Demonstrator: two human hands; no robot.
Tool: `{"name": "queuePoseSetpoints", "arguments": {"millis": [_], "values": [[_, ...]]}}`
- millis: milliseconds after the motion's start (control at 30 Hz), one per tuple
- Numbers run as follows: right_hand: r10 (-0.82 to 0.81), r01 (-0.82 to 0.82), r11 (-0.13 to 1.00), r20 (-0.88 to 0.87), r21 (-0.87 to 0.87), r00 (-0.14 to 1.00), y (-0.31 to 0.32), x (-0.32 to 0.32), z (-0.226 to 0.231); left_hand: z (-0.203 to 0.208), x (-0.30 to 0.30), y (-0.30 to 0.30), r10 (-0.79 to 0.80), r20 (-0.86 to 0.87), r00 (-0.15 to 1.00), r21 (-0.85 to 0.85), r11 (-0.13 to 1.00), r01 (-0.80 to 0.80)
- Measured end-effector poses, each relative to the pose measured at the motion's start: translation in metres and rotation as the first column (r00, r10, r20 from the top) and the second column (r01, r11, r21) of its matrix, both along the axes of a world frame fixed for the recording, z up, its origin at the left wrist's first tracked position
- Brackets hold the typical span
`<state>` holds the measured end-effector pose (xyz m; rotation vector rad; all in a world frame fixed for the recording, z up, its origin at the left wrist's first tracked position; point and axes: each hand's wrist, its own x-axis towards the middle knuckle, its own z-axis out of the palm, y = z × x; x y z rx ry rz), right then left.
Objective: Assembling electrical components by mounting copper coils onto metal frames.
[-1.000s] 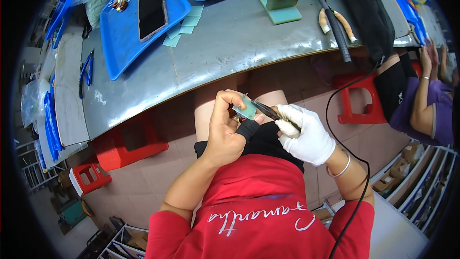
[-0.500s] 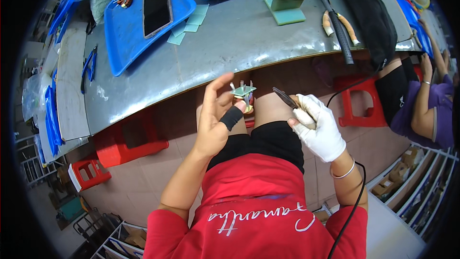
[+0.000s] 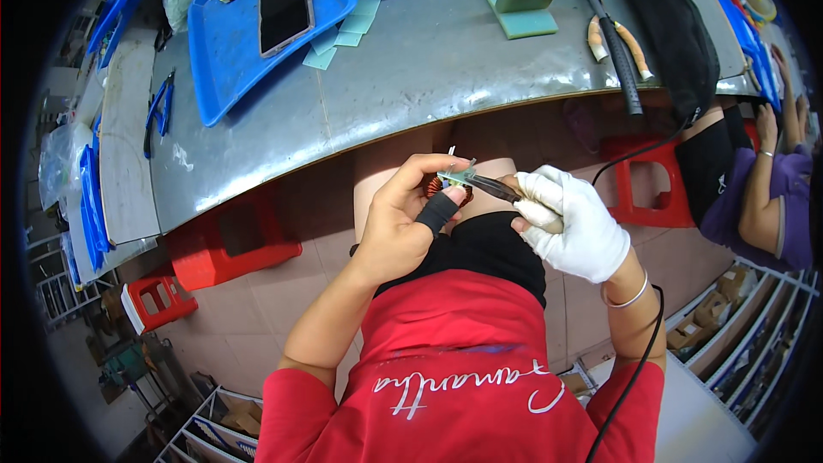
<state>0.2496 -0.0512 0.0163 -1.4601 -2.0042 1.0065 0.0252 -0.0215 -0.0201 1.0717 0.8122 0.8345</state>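
Observation:
My left hand, with black tape round the thumb, is closed on a copper-wound coil topped by a small pale green board. Wire leads stick up from the board. In my right hand, which wears a white glove, is a pair of pliers with dark jaws. Their tips meet the board's right edge, by one of the leads. Whether the jaws grip the lead is too small to tell. Both hands are above my lap, in front of the table edge.
On the metal table lie a blue tray with a phone, loose green boards, blue cutters, a green block stand, a hammer and a black pouch. Another person sits at the right.
My hands have come together. The left fingers have closed round the coil and tilted it, while the pliers have moved left from apart to touching the board.

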Motion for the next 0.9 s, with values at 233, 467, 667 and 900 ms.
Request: {"name": "queuePoseSetpoints", "arguments": {"millis": [233, 467, 667, 900], "values": [[0.056, -0.056, 0.998, -0.020, -0.023, 0.998, 0.004, 0.004, -0.003, 0.001, 0.004, -0.002, 0.005, 0.032, 0.999, 0.024, 1.000, -0.006], [0.073, -0.073, 0.997, 0.013, -0.011, 0.997, 0.003, 0.008, -0.002, 0.002, 0.005, -0.001, -0.002, -0.064, 0.998, 0.063, 0.998, 0.006], [0.174, -0.176, 0.978, -0.024, -0.114, 0.984, 0.007, 0.021, 0.004, 0.001, -0.002, -0.001, -0.115, -0.145, 0.983, 0.120, 0.984, 0.133], [0.078, -0.066, 0.989, 0.089, -0.130, 0.993, -0.001, 0.011, 0.006, -0.004, 0.005, -0.005, -0.013, -0.073, 0.997, 0.079, 0.997, 0.018]]}}
